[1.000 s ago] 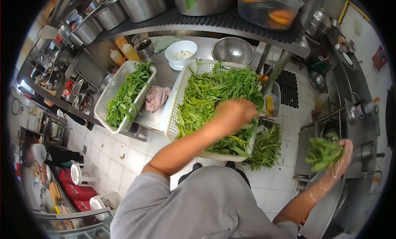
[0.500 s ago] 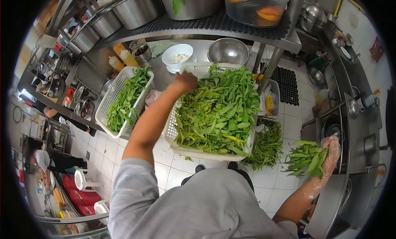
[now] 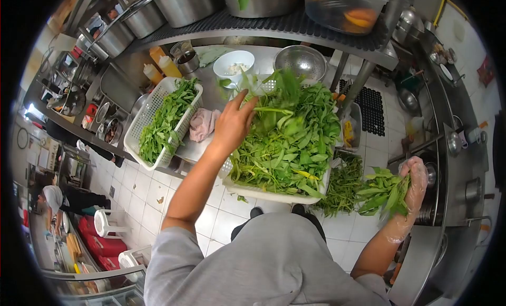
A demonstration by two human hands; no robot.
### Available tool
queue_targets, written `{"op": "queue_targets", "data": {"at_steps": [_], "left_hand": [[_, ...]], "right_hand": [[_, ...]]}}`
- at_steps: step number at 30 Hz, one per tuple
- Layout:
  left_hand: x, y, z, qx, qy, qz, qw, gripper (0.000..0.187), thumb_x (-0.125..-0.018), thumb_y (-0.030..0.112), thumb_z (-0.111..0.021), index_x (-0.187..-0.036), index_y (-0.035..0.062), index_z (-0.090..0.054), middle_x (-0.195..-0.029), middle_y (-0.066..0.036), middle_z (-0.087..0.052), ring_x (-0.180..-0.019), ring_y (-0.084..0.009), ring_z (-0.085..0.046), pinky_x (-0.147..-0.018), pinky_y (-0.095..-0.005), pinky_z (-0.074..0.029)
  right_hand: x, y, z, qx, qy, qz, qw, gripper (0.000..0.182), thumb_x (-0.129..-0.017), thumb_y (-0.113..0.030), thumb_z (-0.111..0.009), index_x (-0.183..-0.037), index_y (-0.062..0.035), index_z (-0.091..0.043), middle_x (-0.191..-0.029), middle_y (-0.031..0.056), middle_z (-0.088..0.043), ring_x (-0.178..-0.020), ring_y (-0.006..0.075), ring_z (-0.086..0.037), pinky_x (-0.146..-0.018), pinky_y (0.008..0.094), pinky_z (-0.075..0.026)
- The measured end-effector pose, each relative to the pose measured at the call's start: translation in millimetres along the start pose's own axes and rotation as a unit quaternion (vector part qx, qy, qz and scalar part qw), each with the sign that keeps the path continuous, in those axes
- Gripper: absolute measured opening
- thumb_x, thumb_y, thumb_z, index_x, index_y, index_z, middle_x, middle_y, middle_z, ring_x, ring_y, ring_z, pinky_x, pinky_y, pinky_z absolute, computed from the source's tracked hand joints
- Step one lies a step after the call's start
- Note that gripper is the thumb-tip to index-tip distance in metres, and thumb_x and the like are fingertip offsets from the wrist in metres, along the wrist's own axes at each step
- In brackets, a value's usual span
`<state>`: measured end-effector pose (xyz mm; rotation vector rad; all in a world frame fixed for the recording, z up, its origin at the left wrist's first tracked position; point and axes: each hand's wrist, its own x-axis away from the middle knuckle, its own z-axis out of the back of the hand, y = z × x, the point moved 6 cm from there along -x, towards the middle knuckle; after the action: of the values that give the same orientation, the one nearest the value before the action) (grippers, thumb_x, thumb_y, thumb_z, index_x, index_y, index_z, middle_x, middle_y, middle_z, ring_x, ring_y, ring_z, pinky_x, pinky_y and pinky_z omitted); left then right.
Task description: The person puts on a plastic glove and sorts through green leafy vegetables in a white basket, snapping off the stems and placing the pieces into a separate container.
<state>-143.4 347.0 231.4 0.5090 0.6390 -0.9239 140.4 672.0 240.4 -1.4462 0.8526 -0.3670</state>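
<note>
My left hand (image 3: pixel 235 118) is over the left side of a large white plastic basket (image 3: pixel 263 194), its fingers spread. Under and beside it lies a heap of leafy green vegetable (image 3: pixel 287 153) with long stems. Some leaves (image 3: pixel 284 89) by the fingers are blurred by motion in the air. Out to the right, my right hand (image 3: pixel 417 183), in a clear plastic glove, is closed around a bunch of leafy greens (image 3: pixel 385 192). A smaller white basket (image 3: pixel 146 112) with more greens stands to the left, a pinkish cloth (image 3: pixel 204 125) between the baskets.
Behind the baskets are a white bowl (image 3: pixel 224 62) with pale pieces, a steel colander (image 3: pixel 301 58) and sauce bottles (image 3: pixel 168 67). A shelf (image 3: pixel 263 36) with pots hangs overhead. More greens (image 3: pixel 345 182) lie low beside the large basket. Another person (image 3: pixel 55 198) works far left.
My left hand has opened out from a bent-over pose, and leaves have lifted and blurred beside it. My right hand still grips its bunch, slightly further left. The view has shifted a little.
</note>
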Motion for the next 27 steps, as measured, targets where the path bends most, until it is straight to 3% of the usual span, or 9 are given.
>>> {"op": "queue_targets", "data": {"at_steps": [1,3,7,12,14,16,20,24,27], "left_hand": [[3,4,4,0.0,-0.002,-0.001,1.0,0.037,-0.086,0.012,-0.062,-0.123,0.0124,-0.057,-0.107,-0.019,-0.058,-0.091,-0.0384,-0.06,-0.077,-0.0416,-0.05],[14,-13,8,0.062,-0.056,0.204,0.975,0.031,-0.087,0.013,-0.061,-0.118,0.0086,-0.058,-0.107,-0.019,-0.061,-0.087,-0.0373,-0.062,-0.076,-0.04,-0.05],[32,-12,-4,0.189,0.024,0.21,0.959,0.023,-0.089,0.014,-0.061,-0.107,0.0006,-0.062,-0.089,-0.02,-0.064,-0.079,-0.0373,-0.062,-0.069,-0.0393,-0.049],[41,9,-16,0.199,-0.019,0.226,0.953,0.02,-0.089,0.014,-0.06,-0.104,0.0005,-0.062,-0.089,-0.02,-0.064,-0.077,-0.0372,-0.062,-0.068,-0.0396,-0.049],[41,18,-19,0.195,-0.037,0.228,0.953,0.018,-0.089,0.013,-0.06,-0.103,0.001,-0.062,-0.089,-0.019,-0.064,-0.077,-0.0368,-0.062,-0.068,-0.0401,-0.049],[40,31,-19,0.189,-0.02,0.195,0.962,0.017,-0.088,0.012,-0.061,-0.102,0.0028,-0.062,-0.089,-0.017,-0.065,-0.076,-0.0361,-0.063,-0.066,-0.0404,-0.05],[30,62,-10,0.177,-0.002,0.116,0.977,0.016,-0.085,0.008,-0.063,-0.1,0.0052,-0.063,-0.088,-0.014,-0.065,-0.071,-0.0338,-0.063,-0.061,-0.0384,-0.051],[25,91,-7,0.219,-0.022,0.093,0.971,0.016,-0.084,0.007,-0.064,-0.1,0.0033,-0.064,-0.086,-0.014,-0.065,-0.069,-0.0307,-0.064,-0.059,-0.0361,-0.052],[23,111,-8,0.298,-0.017,0.08,0.951,0.016,-0.084,0.008,-0.065,-0.098,0.0002,-0.065,-0.088,-0.015,-0.067,-0.07,-0.0304,-0.065,-0.058,-0.0365,-0.053]], "right_hand": [[1,-1,-4,0.005,-0.005,-0.015,1.0,0.023,-0.09,-0.023,-0.059,-0.094,-0.0007,-0.056,-0.072,0.0043,-0.049,-0.067,0.0108,-0.044,-0.062,0.0223,-0.035],[1,3,-6,0.008,-0.014,-0.015,1.0,0.023,-0.09,-0.023,-0.059,-0.094,-0.0009,-0.056,-0.072,0.0043,-0.049,-0.067,0.0105,-0.045,-0.061,0.0218,-0.035],[2,10,-20,-0.031,-0.018,-0.04,0.999,0.021,-0.089,-0.022,-0.06,-0.094,-0.001,-0.057,-0.071,0.003,-0.05,-0.065,0.0098,-0.046,-0.059,0.0201,-0.035],[2,3,-54,-0.033,-0.048,-0.081,0.995,0.017,-0.086,-0.017,-0.061,-0.094,-0.0022,-0.06,-0.069,0.0015,-0.051,-0.061,0.0089,-0.047,-0.056,0.0206,-0.037],[1,-13,-85,0.114,-0.124,-0.068,0.983,0.012,-0.084,-0.015,-0.062,-0.091,-0.0039,-0.062,-0.074,0.0024,-0.057,-0.065,0.0104,-0.053,-0.059,0.0233,-0.042],[3,-27,-114,0.184,-0.157,0.024,0.97,0.011,-0.083,-0.015,-0.064,-0.089,-0.0063,-0.064,-0.081,0.0035,-0.063,-0.07,0.0132,-0.059,-0.063,0.0277,-0.047],[9,-28,-167,0.294,-0.268,0.275,0.875,0.017,-0.08,-0.011,-0.068,-0.096,-0.0063,-0.066,-0.088,0.0102,-0.068,-0.077,0.0216,-0.063,-0.068,0.0335,-0.051],[14,-21,-186,0.39,-0.242,0.305,0.834,0.021,-0.077,-0.01,-0.069,-0.098,-0.0069,-0.066,-0.086,0.0116,-0.067,-0.078,0.0269,-0.062,-0.066,0.036,-0.051],[18,-18,-191,0.434,-0.281,0.314,0.796,0.021,-0.074,-0.009,-0.068,-0.095,-0.0071,-0.066,-0.084,0.0115,-0.065,-0.076,0.0279,-0.061,-0.067,0.0372,-0.051]]}}
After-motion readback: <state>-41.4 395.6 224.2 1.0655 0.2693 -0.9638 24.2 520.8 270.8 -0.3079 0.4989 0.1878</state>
